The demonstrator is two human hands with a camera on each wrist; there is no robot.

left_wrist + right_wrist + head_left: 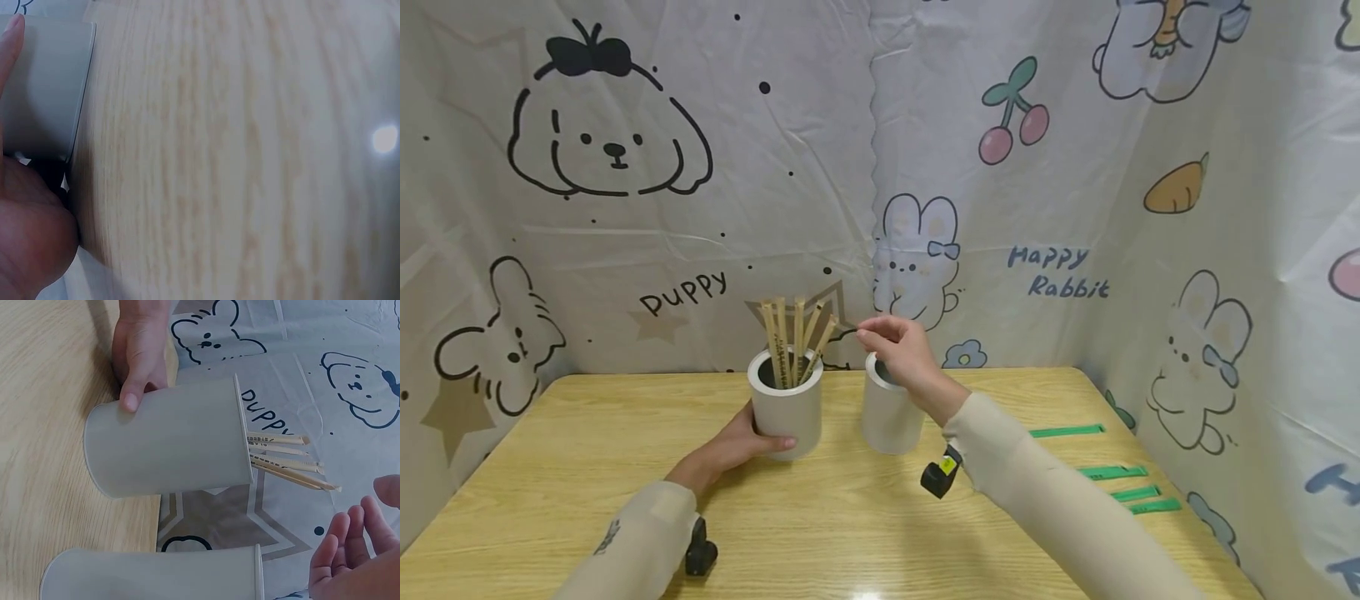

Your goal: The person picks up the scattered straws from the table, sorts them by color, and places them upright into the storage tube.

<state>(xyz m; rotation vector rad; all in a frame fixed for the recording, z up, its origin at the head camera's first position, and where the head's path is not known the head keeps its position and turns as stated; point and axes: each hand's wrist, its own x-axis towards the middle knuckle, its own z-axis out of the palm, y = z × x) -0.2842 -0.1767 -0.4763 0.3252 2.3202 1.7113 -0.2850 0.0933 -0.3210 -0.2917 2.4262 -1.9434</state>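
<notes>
A light grey cylindrical holder (787, 421) stands upright on the table with several slim tan paper-wrapped sticks (797, 342) leaning in it. My left hand (741, 440) grips its lower left side, the thumb across the front; the other fingers are hidden behind. Beside it on the right is a second grey holder (891, 417), its opening partly covered by my right hand (910, 354). That hand hovers over the rim with fingers bent loosely. In the right wrist view, a gap shows between the thumb and fingers (356, 537), and nothing is seen in it.
Several green strip-like packets (1112, 472) lie on the right side of the wooden table (850, 533), some partly behind my right sleeve (1052, 492). A white printed curtain (820, 167) hangs close behind the table's back edge and along both sides.
</notes>
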